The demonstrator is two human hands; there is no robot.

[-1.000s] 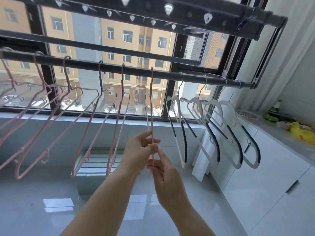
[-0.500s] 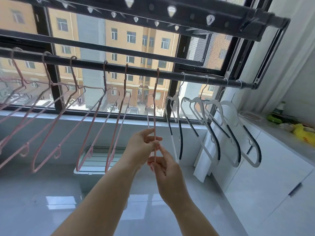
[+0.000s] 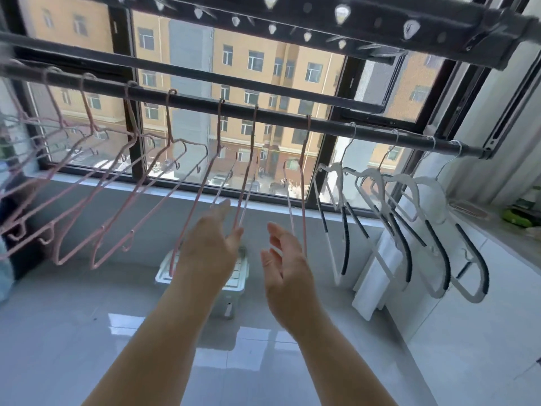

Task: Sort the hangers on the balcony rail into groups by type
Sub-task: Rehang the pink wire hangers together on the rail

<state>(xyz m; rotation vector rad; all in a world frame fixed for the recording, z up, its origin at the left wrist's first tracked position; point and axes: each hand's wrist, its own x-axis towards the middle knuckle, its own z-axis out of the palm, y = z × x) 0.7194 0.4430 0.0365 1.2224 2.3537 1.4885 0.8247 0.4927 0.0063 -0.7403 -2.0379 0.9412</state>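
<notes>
A dark rail (image 3: pixel 278 120) runs across the window. Several thin pink hangers (image 3: pixel 123 200) hang along its left and middle stretch. The rightmost pink hanger (image 3: pixel 303 183) hangs edge-on just above my right hand. Several white hangers with black grip strips (image 3: pixel 439 230) hang together at the rail's right end. My left hand (image 3: pixel 210 244) is open below the middle pink hangers, fingers near one wire. My right hand (image 3: pixel 287 268) is open just left of the rightmost pink hanger and holds nothing.
A white plastic box (image 3: pixel 234 276) stands on the glossy floor below the hangers. A white cabinet with a grey counter (image 3: pixel 497 247) runs along the right, with green and yellow items on it. A second rack with clips (image 3: pixel 336 16) hangs overhead.
Both hands have let go of the rightmost pink hanger and spread apart. The view has shifted left, showing more pink hangers.
</notes>
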